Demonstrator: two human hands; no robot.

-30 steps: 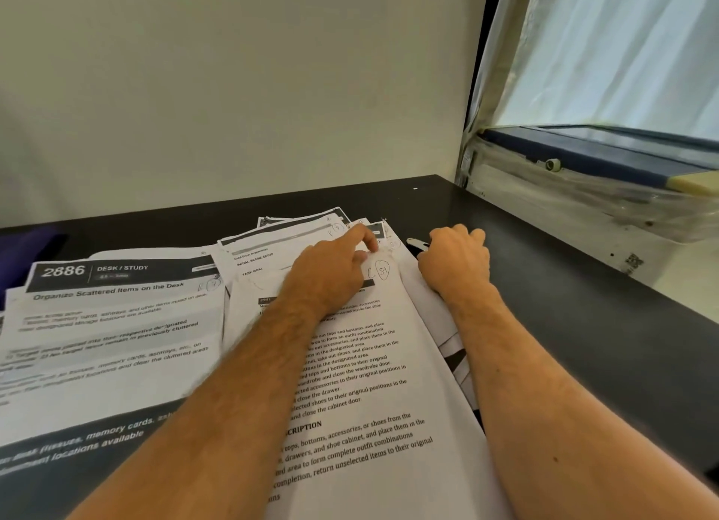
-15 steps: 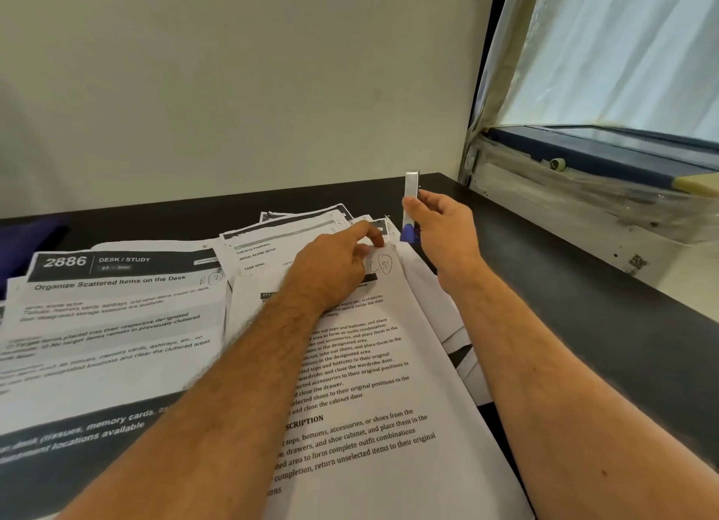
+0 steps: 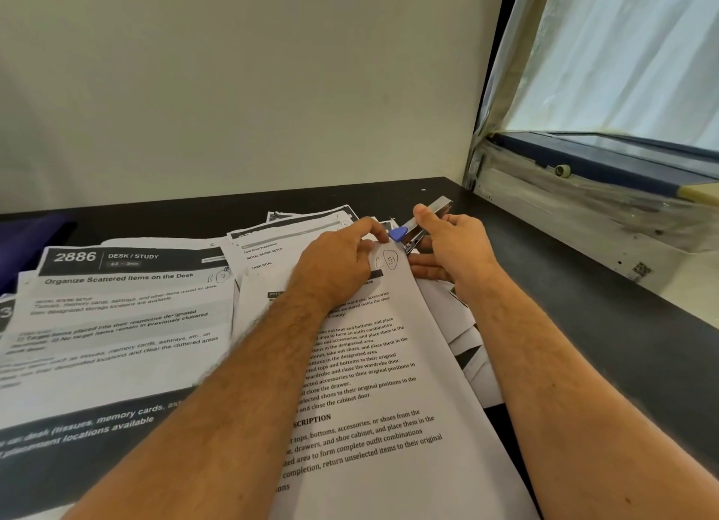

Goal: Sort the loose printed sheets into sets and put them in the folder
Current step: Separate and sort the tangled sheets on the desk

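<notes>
A set of printed sheets (image 3: 373, 395) lies in front of me on the black desk (image 3: 583, 325). My left hand (image 3: 338, 263) pinches its top right corner, beside a handwritten circled mark. My right hand (image 3: 451, 239) grips a small metal stapler with a blue tip (image 3: 422, 222), tilted, its blue end right at that corner. More printed sheets (image 3: 124, 309) headed "2886 Desk / Study" lie spread at the left, and others stick out under the set on the right. No folder is recognisable in view.
A wall stands behind the desk. At the right a window sill and frame (image 3: 583, 192) covered in plastic film run along the desk's edge. A dark purple object (image 3: 27, 243) sits at the far left.
My right hand lifted the stapler off the desk, held it upright, then tilted it down toward the corner that my left hand holds. The left hand stayed in place.
</notes>
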